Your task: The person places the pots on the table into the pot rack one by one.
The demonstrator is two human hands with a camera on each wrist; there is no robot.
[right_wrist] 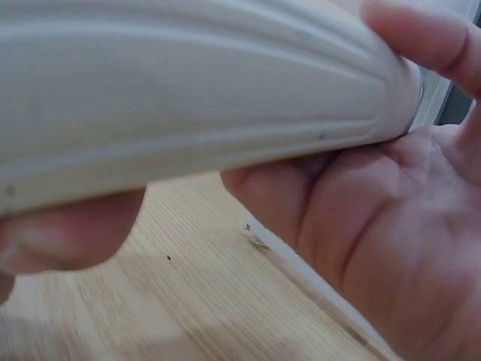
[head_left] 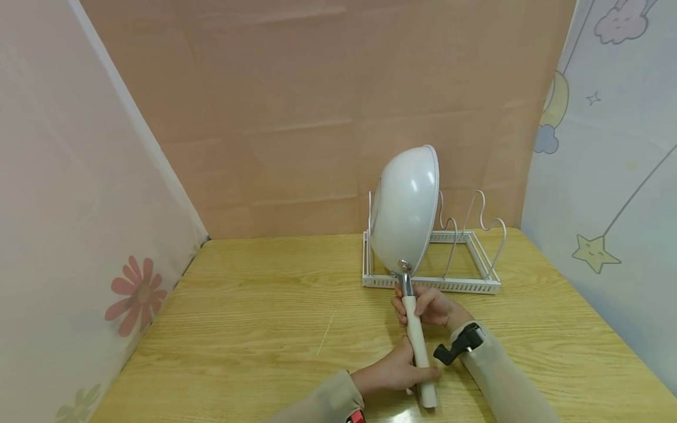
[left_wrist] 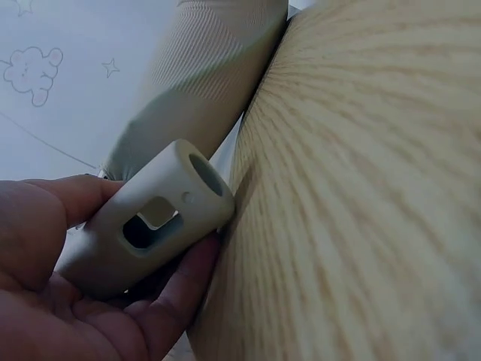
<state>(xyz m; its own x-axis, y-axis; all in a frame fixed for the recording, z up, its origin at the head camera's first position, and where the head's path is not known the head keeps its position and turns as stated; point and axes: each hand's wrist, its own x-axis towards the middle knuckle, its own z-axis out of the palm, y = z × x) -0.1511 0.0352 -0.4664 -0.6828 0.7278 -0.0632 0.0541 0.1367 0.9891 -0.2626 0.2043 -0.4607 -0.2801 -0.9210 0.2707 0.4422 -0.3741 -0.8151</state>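
A deep white wok [head_left: 406,205] stands on its side within the left part of a white wire rack [head_left: 465,288], its rounded outside facing left. Its long cream handle [head_left: 416,332] slopes down toward me from a metal neck [head_left: 406,282]. My right hand [head_left: 436,306] grips the handle just below that neck, fingers under it and thumb on top. Lower down, my left hand [head_left: 394,367] holds the handle near its end, thumb across it. The left wrist view shows the slotted handle end [left_wrist: 161,207] between thumb and fingers, close over the table.
The rack's curved wire dividers [head_left: 499,241] rise to the right of the wok. The wooden table [head_left: 264,305] extends left and toward me. A peach backdrop [head_left: 275,117] hangs behind, with patterned cloths on both sides. A black wrist device [head_left: 465,341] sits on my right sleeve.
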